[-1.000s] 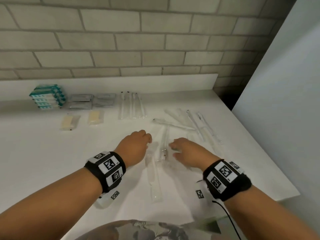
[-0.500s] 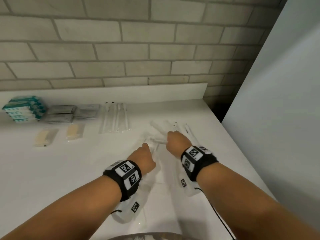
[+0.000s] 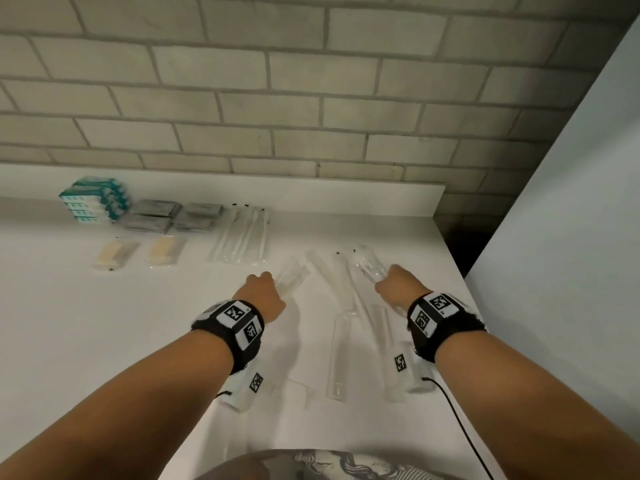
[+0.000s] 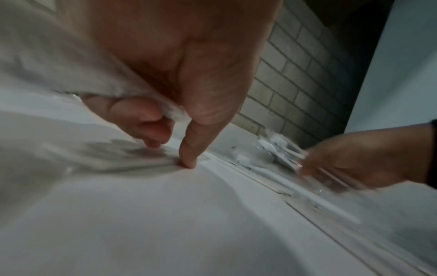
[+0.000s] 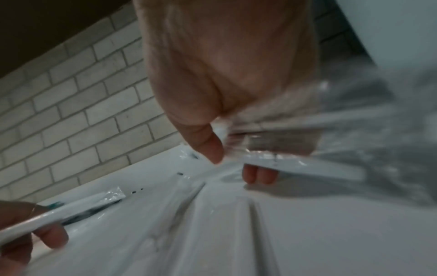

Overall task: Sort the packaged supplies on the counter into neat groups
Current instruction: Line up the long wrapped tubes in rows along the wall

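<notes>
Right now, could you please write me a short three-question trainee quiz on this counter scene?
1. True or false: the right hand is empty.
2. What lies nearest the wall at far left? A teal-and-white boxes B long clear plastic sleeves
3. Fill in: the left hand grips a long clear plastic ____.

Key: 1 false, it holds long clear plastic packets; 2 A; 3 packet.

A white counter (image 3: 86, 323) is backed by a low white upstand (image 3: 311, 197) along its far edge. Behind it, a grey brick wall (image 3: 277, 98) is seen, and a pale flat panel (image 3: 571, 202) is set beyond the counter's right edge.
</notes>
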Tool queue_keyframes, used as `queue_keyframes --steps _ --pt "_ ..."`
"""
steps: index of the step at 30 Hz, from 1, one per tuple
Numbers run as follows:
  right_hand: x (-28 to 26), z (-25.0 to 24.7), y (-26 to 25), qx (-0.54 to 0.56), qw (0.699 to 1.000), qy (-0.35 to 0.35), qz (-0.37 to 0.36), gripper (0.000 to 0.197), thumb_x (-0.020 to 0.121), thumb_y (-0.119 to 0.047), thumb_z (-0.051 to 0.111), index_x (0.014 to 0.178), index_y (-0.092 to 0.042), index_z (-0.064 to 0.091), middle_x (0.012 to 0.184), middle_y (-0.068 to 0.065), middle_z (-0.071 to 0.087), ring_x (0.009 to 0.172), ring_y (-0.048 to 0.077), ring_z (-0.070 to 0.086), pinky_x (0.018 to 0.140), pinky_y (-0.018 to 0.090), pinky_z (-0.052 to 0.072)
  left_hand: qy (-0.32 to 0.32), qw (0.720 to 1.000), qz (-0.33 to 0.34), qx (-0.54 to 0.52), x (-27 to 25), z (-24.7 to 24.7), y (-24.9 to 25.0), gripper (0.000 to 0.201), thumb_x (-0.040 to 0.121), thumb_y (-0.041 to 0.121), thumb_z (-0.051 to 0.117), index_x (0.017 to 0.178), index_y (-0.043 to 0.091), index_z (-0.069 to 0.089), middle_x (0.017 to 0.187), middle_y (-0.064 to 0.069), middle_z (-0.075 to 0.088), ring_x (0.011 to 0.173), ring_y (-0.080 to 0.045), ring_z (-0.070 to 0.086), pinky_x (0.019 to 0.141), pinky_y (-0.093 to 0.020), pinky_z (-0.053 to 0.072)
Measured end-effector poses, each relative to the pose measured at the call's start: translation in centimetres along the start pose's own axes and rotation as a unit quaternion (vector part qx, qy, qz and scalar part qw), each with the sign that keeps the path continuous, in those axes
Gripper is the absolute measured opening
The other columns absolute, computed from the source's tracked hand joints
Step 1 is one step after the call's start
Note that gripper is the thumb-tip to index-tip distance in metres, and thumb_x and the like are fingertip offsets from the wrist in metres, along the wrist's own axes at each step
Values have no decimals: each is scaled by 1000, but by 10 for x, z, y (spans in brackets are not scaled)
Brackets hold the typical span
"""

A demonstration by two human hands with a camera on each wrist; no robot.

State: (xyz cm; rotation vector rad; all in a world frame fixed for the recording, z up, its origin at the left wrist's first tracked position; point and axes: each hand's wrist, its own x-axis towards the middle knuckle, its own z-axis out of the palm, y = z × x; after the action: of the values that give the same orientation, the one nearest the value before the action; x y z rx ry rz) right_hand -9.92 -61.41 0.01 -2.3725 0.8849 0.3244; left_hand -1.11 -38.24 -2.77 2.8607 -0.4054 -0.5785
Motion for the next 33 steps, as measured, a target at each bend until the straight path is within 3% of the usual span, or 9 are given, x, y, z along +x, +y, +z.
queue_keyframes --steps 9,13,18,21,23,26,29,31,33 --pt "-11 37 -45 -109 961 -138 -213 26 88 -16 39 111 -19 52 113 6 54 101 23 53 86 38 49 28 990 -35 -137 -17 -5 -23 44 90 36 52 123 7 47 107 -4 57 94 -21 56 77 -29 44" --pt "-37 58 -51 -138 931 -194 -277 21 78 -21 37 83 -37 50 100 -2 54 87 21 60 68 31 49 26 977 -47 -207 -20 -15 -49 46 88 43 53 120 10 47 108 -6 59 89 -22 61 75 -31 48" --pt "-27 41 -65 5 959 -118 -256 14 90 -32 54 94 -19 50 88 0 55 70 15 50 60 30 40 6 921 -45 -387 -13 -28 -49 36 95 32 48 118 4 49 90 -6 54 61 -15 44 50 -24 36" --pt "9 19 -75 41 984 -19 -172 35 87 -29 64 114 -16 47 112 6 56 90 22 57 69 30 45 -20 903 -15 -429 -1 -38 -29 36 94 14 45 130 10 46 102 -10 59 68 -16 49 57 -25 39" --pt "23 9 -73 -8 986 48 -159 62 85 -31 68 138 -19 39 136 8 44 118 27 51 91 37 46 -36 908 32 -415 6 -45 -14 41 93 10 46 134 13 47 113 -13 60 76 -17 54 63 -26 43" --pt "27 8 -76 -65 948 123 -285 76 86 -29 68 149 -32 27 154 0 28 140 25 27 112 42 28 -36 952 147 -267 20 -56 -1 37 95 12 49 132 15 53 117 -4 60 91 -18 61 74 -23 47" --pt "26 18 -85 -170 924 82 -332 42 89 -28 60 130 -30 53 131 -2 56 119 22 50 96 36 39 0 965 244 -99 38 -64 4 39 94 14 50 132 22 56 130 1 57 116 -16 54 92 -19 38" --pt "27 26 -87 -128 953 45 -270 16 91 -23 54 104 -19 63 101 5 67 92 26 64 75 32 47 66 957 279 -51 49 -67 4 42 93 15 52 134 24 54 130 3 56 123 -17 49 103 -25 34" --pt "32 33 -84 -15 986 -16 -163 15 92 -25 54 103 -17 60 95 9 68 78 26 65 63 32 48 157 948 275 -37 58 -69 3 44 93 20 54 136 25 50 135 3 51 128 -18 44 109 -30 29"
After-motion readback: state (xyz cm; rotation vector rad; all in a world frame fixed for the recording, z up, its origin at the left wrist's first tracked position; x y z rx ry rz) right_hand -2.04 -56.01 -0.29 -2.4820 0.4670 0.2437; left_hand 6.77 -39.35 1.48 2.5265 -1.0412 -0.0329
